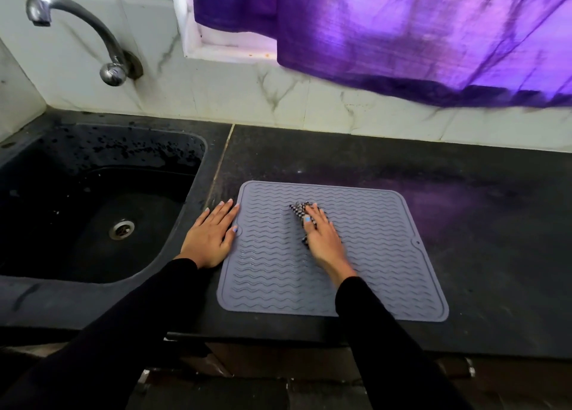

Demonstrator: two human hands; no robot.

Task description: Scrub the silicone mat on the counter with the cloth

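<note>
The silicone mat (334, 255) lies flat on the dark stone counter (479, 239), near the front edge and just to the right of the sink. It is grey, almost square with rounded corners, and its surface is covered with rows of small wavy ridges inside a raised border; some ridges in the lower left part shine a little, as if wet. My right hand (322, 233) is on the middle of the mat and presses the checkered cloth (298, 213) down on it. The cloth is bunched small, with a dark and white pattern, and it shows only past my fingertips and beside my thumb, because my hand covers most of it; my fingers are bent over the cloth and hold it against the ridges. My left hand (212, 236) lies flat with straight fingers on the counter, and it touches the left border of the mat, the thumb on the rim. Both my arms wear black sleeves. To the left is the black sink (173, 255), with water drops on its back wall and a metal drain (121, 229) in the bottom. A steel tap (77, 32) comes out from the marble tile wall above it. A purple curtain (402, 29) hangs over the window behind the counter.
</note>
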